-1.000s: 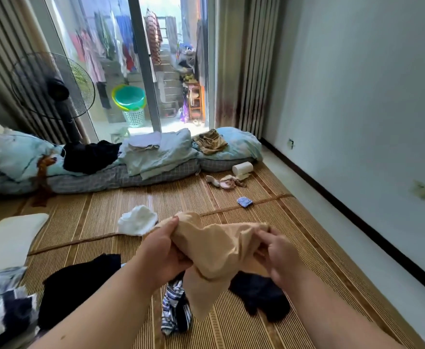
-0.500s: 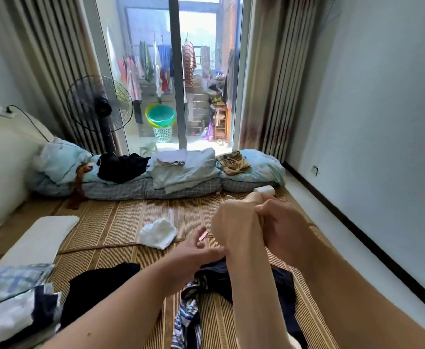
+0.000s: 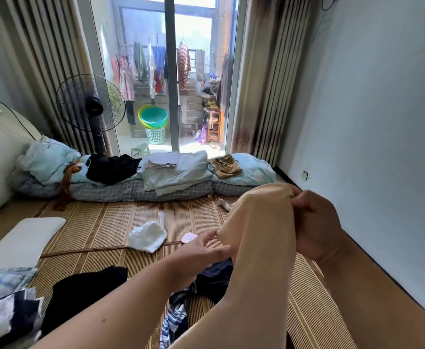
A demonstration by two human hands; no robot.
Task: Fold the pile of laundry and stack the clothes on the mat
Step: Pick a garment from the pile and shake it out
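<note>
Head view: my right hand (image 3: 314,222) clenches the beige garment's (image 3: 259,238) top edge; left hand (image 3: 201,250), fingers loosely spread, pinches its side.

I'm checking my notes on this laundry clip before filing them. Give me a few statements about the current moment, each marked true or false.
1. The right hand grips the top of the beige stretchy garment. True.
2. The left hand rests flat on the woven bamboo mat. False: it is raised, its fingers at the garment's left edge.
3. A crumpled white cloth lies on the mat. True.
4. The black standing fan is right of the glass door. False: it stands left.
5. The beige garment lies folded on the mat. False: it hangs lifted.
</note>
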